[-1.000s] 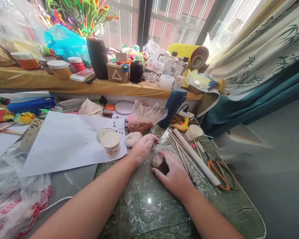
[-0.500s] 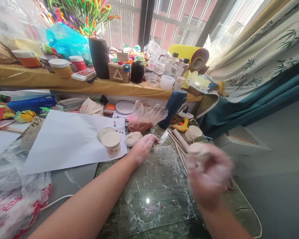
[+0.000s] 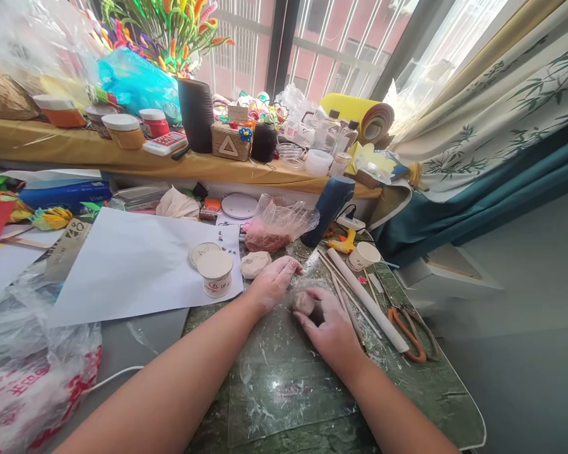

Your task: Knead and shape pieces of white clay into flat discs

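My right hand grips a small rounded lump of pale clay over the clear plastic sheet, fingers and thumb round its sides. Ahead of it, at the sheet's far edge, my left hand lies with its fingers stretched out and powdered white; its palm side is hidden. A bigger off-white clay lump sits just left of the left hand. Further left, a paper cup with a pale round top stands on a white paper sheet, beside a round disc.
Right of the sheet lie a white rolling pin, thin sticks and orange-handled scissors. Behind are another paper cup, a yellow glue gun, a dark blue bottle and a plastic bag of brown material.
My right hand has come down and leftward with the clay lump, from above the rolling pin to the plastic sheet. The pin and scissors are uncovered. My left hand stays nearly still.
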Available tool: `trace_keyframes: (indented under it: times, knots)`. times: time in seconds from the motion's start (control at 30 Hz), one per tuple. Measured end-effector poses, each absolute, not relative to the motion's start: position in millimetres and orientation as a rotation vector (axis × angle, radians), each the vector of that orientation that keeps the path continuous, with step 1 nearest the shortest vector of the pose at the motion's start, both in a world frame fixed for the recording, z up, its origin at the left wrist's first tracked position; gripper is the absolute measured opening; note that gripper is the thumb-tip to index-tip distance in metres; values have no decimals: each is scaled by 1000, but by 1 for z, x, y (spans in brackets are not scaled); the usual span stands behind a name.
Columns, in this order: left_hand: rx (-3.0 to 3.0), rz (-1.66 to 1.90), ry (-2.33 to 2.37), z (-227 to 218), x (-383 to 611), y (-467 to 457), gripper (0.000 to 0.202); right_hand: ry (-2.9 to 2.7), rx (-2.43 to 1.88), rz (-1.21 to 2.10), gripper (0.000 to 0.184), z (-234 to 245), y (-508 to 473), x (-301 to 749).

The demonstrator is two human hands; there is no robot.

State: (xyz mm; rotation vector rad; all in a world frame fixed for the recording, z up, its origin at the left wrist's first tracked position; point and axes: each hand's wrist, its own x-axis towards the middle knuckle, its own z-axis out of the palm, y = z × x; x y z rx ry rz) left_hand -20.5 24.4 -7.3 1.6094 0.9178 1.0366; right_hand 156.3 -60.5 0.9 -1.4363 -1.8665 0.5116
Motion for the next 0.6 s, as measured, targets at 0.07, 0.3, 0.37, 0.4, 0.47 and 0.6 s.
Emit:
trace_keyframes:
  times: [0.07,0.3,0.37,0.4,0.47,0.6]
  knots:
    - [1608,1037,920,-8,-20,24,47,-1660,-1353,474,40,24,-64,161]
    - [1610,1026,920,-7,-20,23,46,-1449,-1105,-145,43,80,-68,194]
    - [1611,1034,917,-6,-20,23,46,-1890,-1235,17,39,55,-68,196]
    - [1619,1037,919,-5,-20,23,47,-2104,-1269,123,42,39,-69,196]
    - [1642,1038,927,-4,-21,23,47,-2186,-1403,180,57,8,-69,193]
    - [1671,1027,931,-3,-21,23,46,-2012,-1518,226,57,-24,-72,184]
